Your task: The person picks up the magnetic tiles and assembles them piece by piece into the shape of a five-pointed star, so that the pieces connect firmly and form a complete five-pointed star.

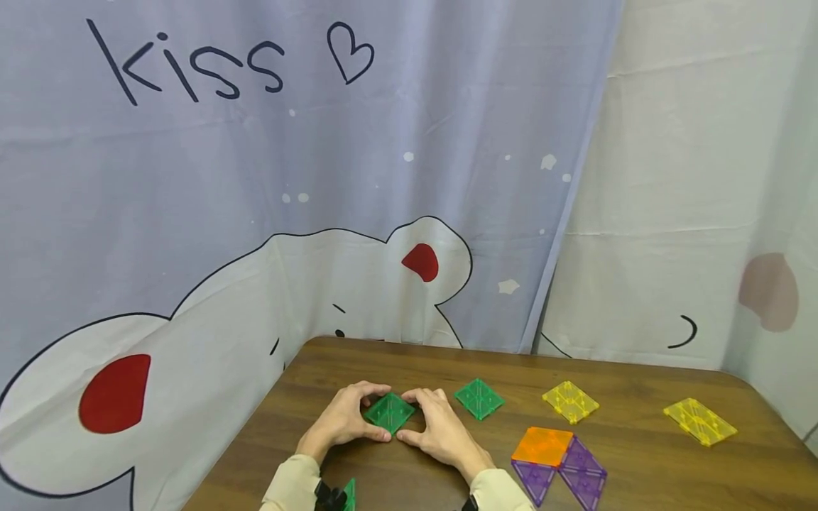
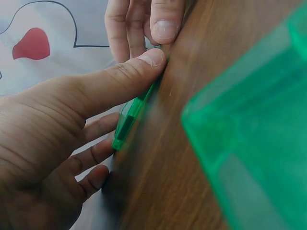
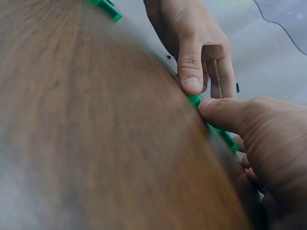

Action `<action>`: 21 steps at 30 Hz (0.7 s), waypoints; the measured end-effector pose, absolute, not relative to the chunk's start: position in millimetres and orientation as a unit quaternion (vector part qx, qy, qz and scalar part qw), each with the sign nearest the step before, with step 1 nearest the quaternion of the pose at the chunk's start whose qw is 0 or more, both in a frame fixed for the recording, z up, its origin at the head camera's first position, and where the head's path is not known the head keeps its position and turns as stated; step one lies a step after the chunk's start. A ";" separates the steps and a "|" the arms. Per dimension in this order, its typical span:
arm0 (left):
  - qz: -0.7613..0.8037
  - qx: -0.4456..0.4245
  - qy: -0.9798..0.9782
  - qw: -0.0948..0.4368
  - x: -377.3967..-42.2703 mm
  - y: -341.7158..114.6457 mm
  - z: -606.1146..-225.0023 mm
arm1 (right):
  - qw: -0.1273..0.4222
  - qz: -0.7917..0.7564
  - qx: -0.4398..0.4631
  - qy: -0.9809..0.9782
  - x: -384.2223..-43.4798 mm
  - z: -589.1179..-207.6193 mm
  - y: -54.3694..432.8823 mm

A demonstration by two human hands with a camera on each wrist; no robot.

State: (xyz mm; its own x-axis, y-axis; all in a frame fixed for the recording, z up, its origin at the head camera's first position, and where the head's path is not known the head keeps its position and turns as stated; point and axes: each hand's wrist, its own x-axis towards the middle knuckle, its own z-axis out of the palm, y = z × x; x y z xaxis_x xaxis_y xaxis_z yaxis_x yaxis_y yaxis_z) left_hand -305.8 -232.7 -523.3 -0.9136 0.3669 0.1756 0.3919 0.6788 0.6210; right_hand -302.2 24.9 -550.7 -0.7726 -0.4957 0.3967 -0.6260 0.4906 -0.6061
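A green translucent magnetic tile [image 1: 390, 413], diamond-shaped from above, lies between both hands near the table's middle. My left hand [image 1: 348, 417] grips it from the left, its thumb at the near corner and its fingers round the far left edge. From the right my right hand [image 1: 441, 428] holds the same tile, thumb near that corner too. In the left wrist view the held tile [image 2: 132, 120] appears edge-on, close to the wood, partly behind the left thumb. The right wrist view shows its edge [image 3: 228, 140] beside the right thumb.
Another green tile [image 1: 479, 398] and two yellow tile shapes [image 1: 571, 402] [image 1: 700, 421] lie to the right. Nearer, an orange tile [image 1: 543, 446] adjoins purple triangles [image 1: 583, 472]. One more green piece [image 1: 349, 495] stands by the left sleeve. A printed curtain [image 1: 358, 284] hangs behind the wooden table [image 1: 268, 433].
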 end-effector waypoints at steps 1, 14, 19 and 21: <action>-0.342 -0.207 -0.916 0.019 -305.7 -232.5 -523.3 | 0.085 0.384 0.328 -0.859 -302.2 -550.9 25.0; -0.345 -0.208 -0.915 0.022 -303.3 -234.6 -521.4 | 0.079 0.401 0.324 -0.853 -300.7 -549.9 26.8; -0.361 -0.199 -0.911 0.021 -299.8 -241.0 -518.0 | 0.078 0.442 0.305 -0.840 -295.7 -547.3 28.6; -0.367 -0.192 -0.910 0.021 -298.0 -245.1 -517.2 | 0.081 0.454 0.296 -0.836 -293.8 -547.2 29.5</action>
